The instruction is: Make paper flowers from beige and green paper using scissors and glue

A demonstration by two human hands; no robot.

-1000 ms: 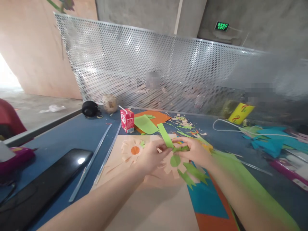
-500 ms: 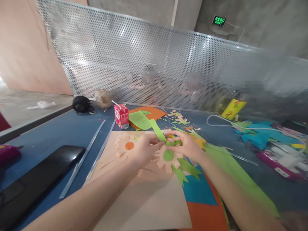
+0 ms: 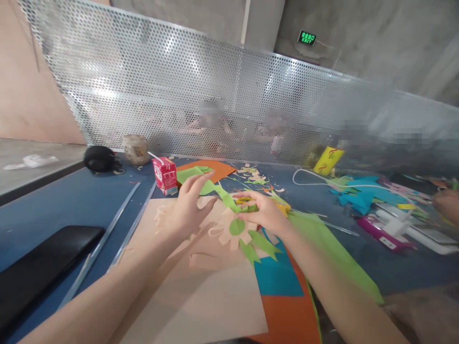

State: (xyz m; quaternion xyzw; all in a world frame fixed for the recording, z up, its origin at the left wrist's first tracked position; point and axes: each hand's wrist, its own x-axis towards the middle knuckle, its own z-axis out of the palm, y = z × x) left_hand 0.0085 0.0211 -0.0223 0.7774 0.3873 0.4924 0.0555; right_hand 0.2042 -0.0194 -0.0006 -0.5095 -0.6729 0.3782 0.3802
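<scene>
My left hand (image 3: 191, 208) is raised over the left of the pale paper sheet (image 3: 201, 301), its fingers apart and nothing in them. It covers most of a pale paper flower (image 3: 163, 215) behind it. My right hand (image 3: 263, 210) pinches green paper strips (image 3: 247, 209) at the top edge of a second paper flower (image 3: 229, 239), which has cream petals and a green round centre (image 3: 237, 227). Notched green paper tails (image 3: 263, 244) stick out at that flower's lower right. A longer green strip (image 3: 226, 198) runs from the pinch toward the upper left.
A red drink carton (image 3: 165, 176) with a straw stands behind the sheet. Paper scraps (image 3: 253, 176) lie at the back, a black phone (image 3: 53, 258) at left. Right are green paper (image 3: 330, 248), a purple power strip (image 3: 385, 234) and another person's hand (image 3: 448, 205). A perforated metal screen (image 3: 150, 86) rises behind.
My left hand has let go of the green strip and moved left and up, its fingers spreading. My right hand stays at the flower. The view has shifted to the right.
</scene>
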